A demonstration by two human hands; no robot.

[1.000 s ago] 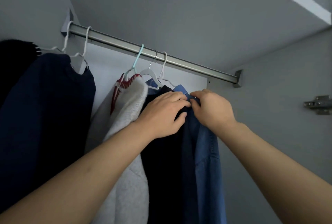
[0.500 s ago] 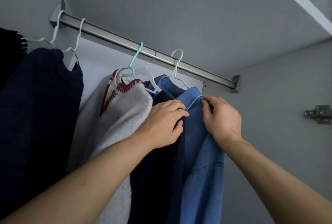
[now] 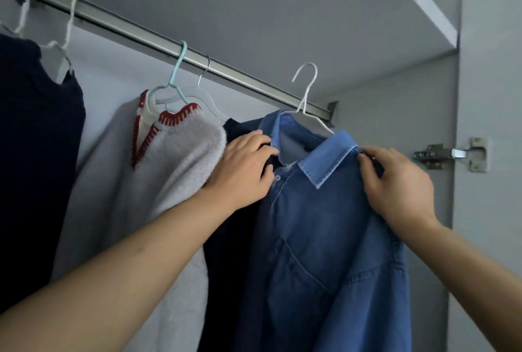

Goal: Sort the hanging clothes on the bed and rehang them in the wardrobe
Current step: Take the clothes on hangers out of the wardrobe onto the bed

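So both hands grip the denim shirt (image 3: 324,238): left hand (image 3: 243,168) at the collar, right hand (image 3: 395,185) pinching the shoulder.

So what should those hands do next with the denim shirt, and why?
Probably lift the denim shirt so its white hanger hook catches the rail: the hook seems to float in front of it, while both hands, left and right, grip the shoulders.

A metal wardrobe rail (image 3: 135,30) slants from the upper left of the frame down to centre right. Hooked over it are two white hangers (image 3: 70,17) at upper left, a light blue hanger (image 3: 178,69) at centre and a wire hook (image 3: 204,70) just beside it.
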